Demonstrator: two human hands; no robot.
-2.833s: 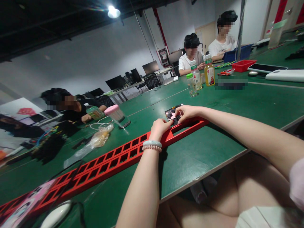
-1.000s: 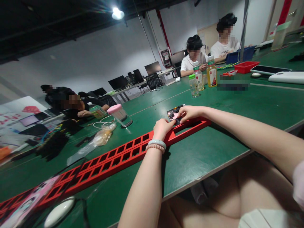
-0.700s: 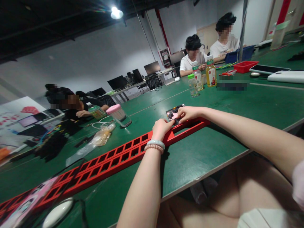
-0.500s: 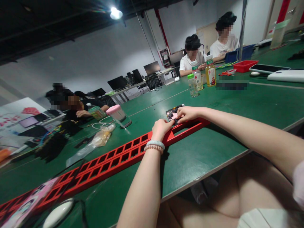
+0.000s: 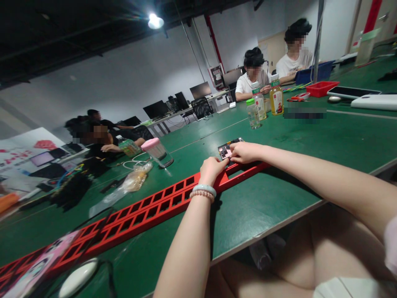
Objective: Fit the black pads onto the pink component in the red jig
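A long green tabletop (image 5: 279, 198) fills a dim workroom with monitors along the far wall. Near its front edge, the left hand (image 5: 211, 169) clamps the red slotted rail (image 5: 149, 207). The right hand's (image 5: 246, 151) fingers pinch a small dark board (image 5: 226, 150) at the rail's far end.

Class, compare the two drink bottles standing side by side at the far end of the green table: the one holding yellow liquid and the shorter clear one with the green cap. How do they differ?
The yellow bottle is taller than the clear bottle. The yellow bottle holds amber liquid; the clear bottle looks nearly colourless. The yellow bottle stands farther from the person's hands, the clear bottle nearer. Both stand upright on the green table with caps on.
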